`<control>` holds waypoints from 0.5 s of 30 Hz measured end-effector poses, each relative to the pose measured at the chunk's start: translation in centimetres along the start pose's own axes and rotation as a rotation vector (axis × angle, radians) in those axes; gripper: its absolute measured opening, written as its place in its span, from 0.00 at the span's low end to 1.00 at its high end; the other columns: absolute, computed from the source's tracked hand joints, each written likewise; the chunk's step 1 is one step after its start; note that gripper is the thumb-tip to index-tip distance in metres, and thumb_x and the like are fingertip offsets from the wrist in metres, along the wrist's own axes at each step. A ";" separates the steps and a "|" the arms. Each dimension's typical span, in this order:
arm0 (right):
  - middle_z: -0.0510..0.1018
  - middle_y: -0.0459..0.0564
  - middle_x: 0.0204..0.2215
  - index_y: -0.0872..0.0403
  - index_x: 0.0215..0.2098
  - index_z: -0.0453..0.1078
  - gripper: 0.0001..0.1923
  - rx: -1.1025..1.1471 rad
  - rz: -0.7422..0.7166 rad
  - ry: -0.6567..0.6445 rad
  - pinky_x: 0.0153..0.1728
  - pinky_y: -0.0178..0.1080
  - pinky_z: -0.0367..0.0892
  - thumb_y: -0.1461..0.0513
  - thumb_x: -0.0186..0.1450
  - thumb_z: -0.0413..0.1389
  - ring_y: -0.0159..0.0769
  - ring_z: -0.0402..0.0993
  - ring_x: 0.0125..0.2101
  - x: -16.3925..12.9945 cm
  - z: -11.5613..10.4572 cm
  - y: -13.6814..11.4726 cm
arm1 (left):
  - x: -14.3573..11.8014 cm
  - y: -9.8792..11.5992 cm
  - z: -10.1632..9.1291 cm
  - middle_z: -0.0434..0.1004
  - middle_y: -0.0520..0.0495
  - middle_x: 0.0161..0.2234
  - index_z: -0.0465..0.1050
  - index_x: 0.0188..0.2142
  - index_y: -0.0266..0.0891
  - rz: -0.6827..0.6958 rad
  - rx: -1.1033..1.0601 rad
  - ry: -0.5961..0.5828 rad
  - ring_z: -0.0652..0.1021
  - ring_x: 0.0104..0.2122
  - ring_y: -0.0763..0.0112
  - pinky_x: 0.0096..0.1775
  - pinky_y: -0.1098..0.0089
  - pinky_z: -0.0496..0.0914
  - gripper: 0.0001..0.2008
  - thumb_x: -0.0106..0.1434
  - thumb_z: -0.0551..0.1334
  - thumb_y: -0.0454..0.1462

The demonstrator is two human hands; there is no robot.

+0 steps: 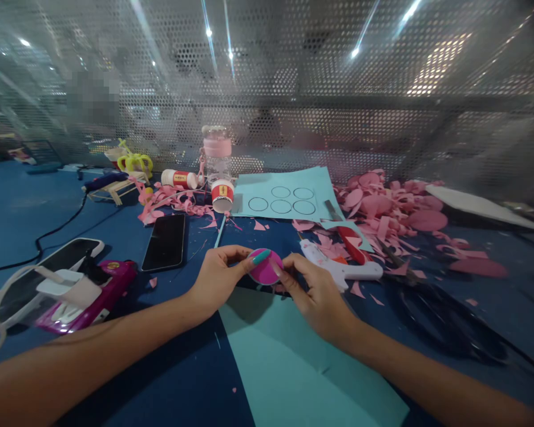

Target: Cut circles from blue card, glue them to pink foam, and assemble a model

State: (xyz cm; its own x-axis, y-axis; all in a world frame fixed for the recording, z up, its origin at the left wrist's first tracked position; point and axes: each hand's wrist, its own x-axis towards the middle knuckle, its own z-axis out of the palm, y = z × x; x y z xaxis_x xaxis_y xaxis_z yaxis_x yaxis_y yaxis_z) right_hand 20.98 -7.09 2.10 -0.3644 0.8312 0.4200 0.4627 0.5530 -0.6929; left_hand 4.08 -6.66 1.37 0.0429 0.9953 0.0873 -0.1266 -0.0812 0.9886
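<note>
A small magenta disc (265, 273) is held up between my two hands, above the table's middle. My left hand (220, 273) pinches its left edge, the thumb lying across its face. On the other side my right hand (314, 287) grips the right edge between thumb and fingers. Under and in front of the hands lies a light blue paper sheet (302, 367). Behind them rests another light blue sheet (249, 184) with several circles drawn on it. A white glue gun (338, 270) lies just right of my right hand.
Pink paper scraps and discs (378, 201) are heaped at the right, near black-handled scissors (440, 314). A black phone (164, 242), a pink-lidded bottle (218, 157) and paper cups (178, 179) stand or lie left of centre. A magenta power strip (111, 290) with a plug is at the left.
</note>
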 end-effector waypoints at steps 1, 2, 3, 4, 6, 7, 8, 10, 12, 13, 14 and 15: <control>0.68 0.44 0.20 0.53 0.26 0.61 0.11 0.004 0.004 -0.001 0.22 0.33 0.60 0.59 0.65 0.48 0.30 0.64 0.22 0.0 0.0 0.0 | 0.0 0.0 0.0 0.78 0.48 0.25 0.77 0.27 0.36 -0.001 0.000 -0.002 0.74 0.25 0.74 0.32 0.73 0.69 0.09 0.49 0.68 0.40; 0.68 0.44 0.20 0.53 0.26 0.61 0.11 0.006 0.005 -0.002 0.22 0.33 0.60 0.59 0.65 0.48 0.30 0.63 0.21 0.0 0.0 0.0 | 0.0 0.0 0.0 0.78 0.48 0.26 0.77 0.27 0.36 -0.001 0.000 -0.001 0.74 0.25 0.74 0.33 0.73 0.69 0.09 0.49 0.68 0.40; 0.68 0.44 0.20 0.53 0.26 0.61 0.11 0.009 0.007 -0.002 0.22 0.33 0.59 0.59 0.65 0.48 0.29 0.63 0.21 0.0 0.0 0.0 | 0.0 0.0 -0.1 0.78 0.49 0.25 0.77 0.28 0.36 -0.001 0.001 -0.001 0.74 0.25 0.75 0.33 0.73 0.69 0.09 0.49 0.68 0.40; 0.67 0.44 0.20 0.53 0.25 0.61 0.11 0.014 0.010 -0.002 0.22 0.33 0.59 0.59 0.65 0.48 0.29 0.63 0.21 0.0 0.0 0.0 | 0.0 -0.1 -0.1 0.78 0.49 0.25 0.77 0.28 0.36 0.000 0.002 -0.001 0.74 0.25 0.75 0.32 0.73 0.69 0.09 0.49 0.68 0.40; 0.67 0.44 0.20 0.53 0.25 0.61 0.11 0.026 0.015 -0.004 0.21 0.32 0.59 0.59 0.65 0.48 0.29 0.63 0.21 0.1 0.0 0.0 | 0.0 -0.1 -0.1 0.78 0.49 0.25 0.77 0.28 0.36 0.002 0.008 -0.004 0.74 0.25 0.75 0.32 0.74 0.69 0.09 0.49 0.68 0.40; 0.67 0.44 0.20 0.53 0.25 0.61 0.11 0.032 0.018 -0.004 0.21 0.32 0.59 0.59 0.65 0.48 0.29 0.62 0.21 0.1 0.0 0.0 | 0.0 -0.1 -0.1 0.78 0.49 0.25 0.77 0.28 0.36 0.002 0.008 -0.007 0.74 0.25 0.75 0.32 0.74 0.69 0.09 0.49 0.67 0.40; 0.66 0.44 0.20 0.53 0.25 0.61 0.11 0.037 0.021 -0.004 0.21 0.32 0.59 0.59 0.65 0.49 0.29 0.62 0.20 0.1 0.0 0.0 | 0.0 -0.1 -0.1 0.78 0.49 0.25 0.77 0.28 0.36 0.002 0.008 -0.009 0.74 0.25 0.75 0.32 0.74 0.69 0.09 0.49 0.67 0.40; 0.66 0.43 0.20 0.53 0.25 0.61 0.11 0.045 0.028 -0.006 0.21 0.32 0.59 0.59 0.65 0.49 0.28 0.62 0.20 0.1 0.0 -0.1 | 0.0 -0.1 -0.1 0.78 0.49 0.25 0.77 0.28 0.36 0.002 0.003 -0.012 0.74 0.25 0.74 0.32 0.74 0.69 0.09 0.50 0.67 0.40; 0.66 0.43 0.20 0.53 0.25 0.61 0.11 0.044 0.029 -0.003 0.20 0.32 0.59 0.58 0.65 0.49 0.28 0.62 0.20 0.1 0.0 -0.1 | 0.0 0.0 0.0 0.78 0.49 0.25 0.77 0.28 0.36 0.004 -0.004 -0.011 0.74 0.25 0.74 0.32 0.73 0.70 0.09 0.49 0.67 0.40; 0.66 0.43 0.19 0.53 0.25 0.61 0.11 0.042 0.028 -0.001 0.20 0.32 0.59 0.58 0.65 0.49 0.28 0.62 0.19 0.1 0.0 -0.1 | 0.0 0.0 0.0 0.78 0.49 0.25 0.77 0.28 0.36 0.007 -0.007 -0.012 0.74 0.25 0.74 0.32 0.73 0.70 0.09 0.49 0.67 0.39; 0.66 0.43 0.19 0.53 0.25 0.61 0.12 0.041 0.025 0.001 0.20 0.32 0.59 0.58 0.64 0.49 0.28 0.62 0.19 0.1 0.0 0.0 | 0.0 0.0 0.0 0.78 0.49 0.25 0.77 0.27 0.36 0.011 -0.009 -0.015 0.74 0.25 0.74 0.32 0.73 0.70 0.08 0.49 0.67 0.39; 0.66 0.43 0.20 0.53 0.25 0.61 0.12 0.042 0.023 0.003 0.20 0.32 0.59 0.58 0.65 0.49 0.28 0.62 0.19 0.1 0.0 0.0 | 0.0 0.0 0.0 0.78 0.49 0.25 0.77 0.27 0.36 0.014 -0.010 -0.018 0.74 0.25 0.74 0.32 0.73 0.70 0.08 0.50 0.67 0.39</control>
State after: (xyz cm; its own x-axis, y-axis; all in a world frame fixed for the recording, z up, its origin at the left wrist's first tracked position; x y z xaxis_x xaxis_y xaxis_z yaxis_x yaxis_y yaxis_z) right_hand 20.95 -7.04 2.15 -0.3513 0.8439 0.4054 0.4369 0.5307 -0.7263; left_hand 4.04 -6.68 1.36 0.0590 0.9929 0.1036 -0.1373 -0.0948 0.9860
